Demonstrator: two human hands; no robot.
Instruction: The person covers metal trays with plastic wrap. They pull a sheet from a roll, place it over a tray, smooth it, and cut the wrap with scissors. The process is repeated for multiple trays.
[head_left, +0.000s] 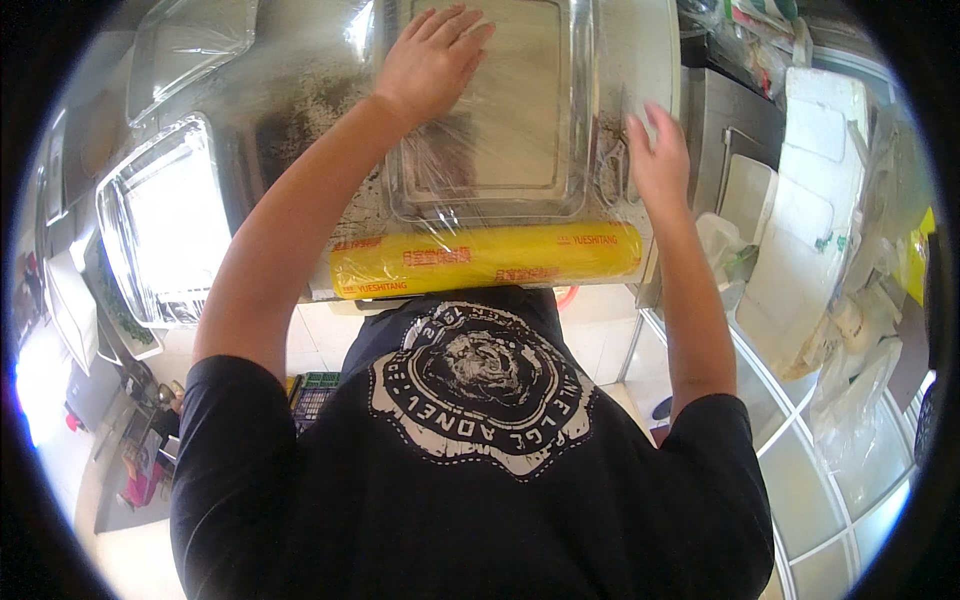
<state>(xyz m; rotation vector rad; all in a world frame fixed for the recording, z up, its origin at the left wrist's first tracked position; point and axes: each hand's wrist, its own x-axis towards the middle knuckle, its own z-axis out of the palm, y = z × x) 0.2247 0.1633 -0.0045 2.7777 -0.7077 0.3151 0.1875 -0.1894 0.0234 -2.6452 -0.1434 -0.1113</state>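
A clear rectangular plastic tray (487, 196) sits before me on a worn metal worktop (300, 112). Sheer cling film (442, 161) stretches over it from a yellow roll of cling film (487, 259) along the near edge. My left hand (442, 64) lies flat on the film at the tray's far left part, fingers extended and holding nothing. To the tray's right, a pair of scissors (613, 172) rests on the worktop. My right hand (660, 154) is just right of the scissors, thumb and fingers apart; whether it touches their handle, I cannot tell.
Another clear tray (169, 225), glaring with light, stands at the left, and a film-covered tray (195, 52) is behind it. A white foam box (810, 217) is to the right among plastic bags (862, 397). A white container of greens (127, 300) sits at lower left.
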